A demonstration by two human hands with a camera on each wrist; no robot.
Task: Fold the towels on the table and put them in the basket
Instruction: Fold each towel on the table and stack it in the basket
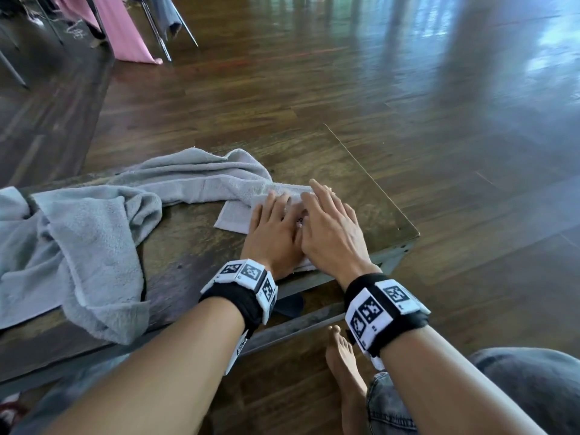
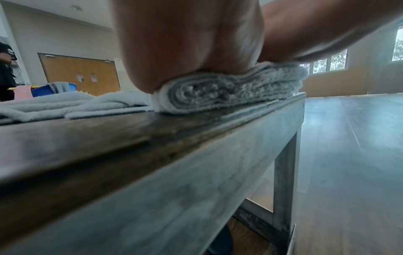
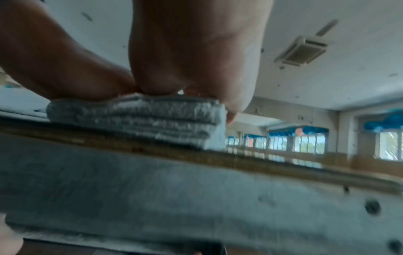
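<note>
A folded grey towel (image 1: 233,216) lies near the right end of the low wooden table (image 1: 361,183). Both hands rest flat on top of it, side by side. My left hand (image 1: 273,224) presses its left part with straight fingers. My right hand (image 1: 329,221) covers its right part, fingers stretched forward. The left wrist view shows the folded towel (image 2: 229,91) as a stack of layers under the palm, close to the table's edge. In the right wrist view the folded towel (image 3: 139,119) is squashed under both palms. No basket is in the head view.
Loose grey towels (image 1: 78,246) lie crumpled over the table's left half, one trailing toward the folded one. My bare foot (image 1: 345,365) is on the wooden floor below the table edge. Chairs and pink cloth (image 1: 122,29) stand far left. A blue tub (image 2: 54,88) sits beyond the table.
</note>
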